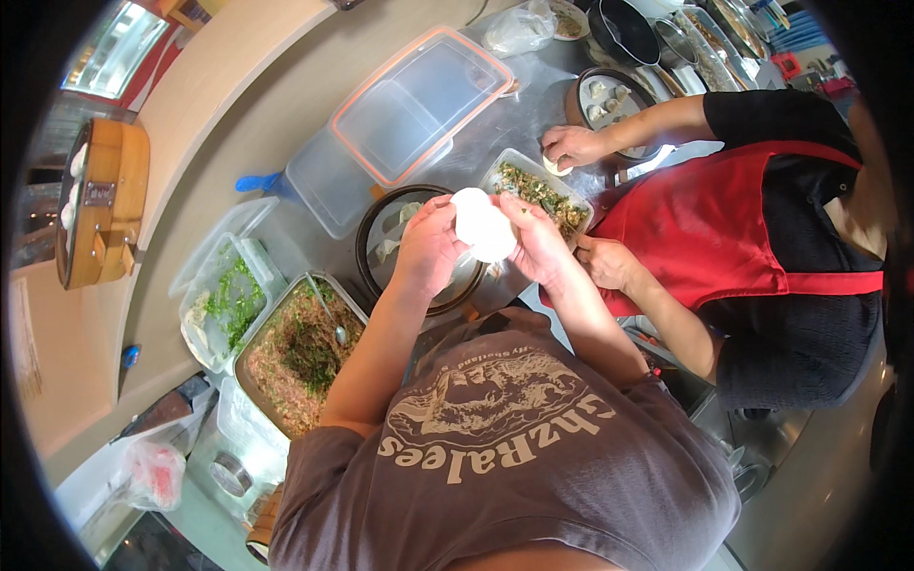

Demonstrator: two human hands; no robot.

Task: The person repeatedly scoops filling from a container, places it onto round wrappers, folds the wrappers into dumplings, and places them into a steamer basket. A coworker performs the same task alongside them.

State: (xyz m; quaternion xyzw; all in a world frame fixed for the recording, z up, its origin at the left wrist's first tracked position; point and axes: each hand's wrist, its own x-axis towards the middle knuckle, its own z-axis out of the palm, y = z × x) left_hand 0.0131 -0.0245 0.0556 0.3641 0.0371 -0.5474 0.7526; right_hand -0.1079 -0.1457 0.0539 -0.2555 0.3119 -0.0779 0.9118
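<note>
Two overlapping round dough wrappers are held up between my two hands, over a round steamer that has several folded dumplings in it. My left hand pinches the wrappers' left edge. On the opposite edge, the fingers of my right hand grip them. Just beyond my right hand lies a clear plastic tub of chopped green and brown filling. A metal tray of minced meat with chopped greens stands left of my left arm, with a metal spoon resting in it.
A co-worker in a red apron stands at the right, one hand on a wrapper beside another steamer. Clear lidded containers lie ahead on the steel counter. A tub of chopped greens and a bamboo steamer are at the left.
</note>
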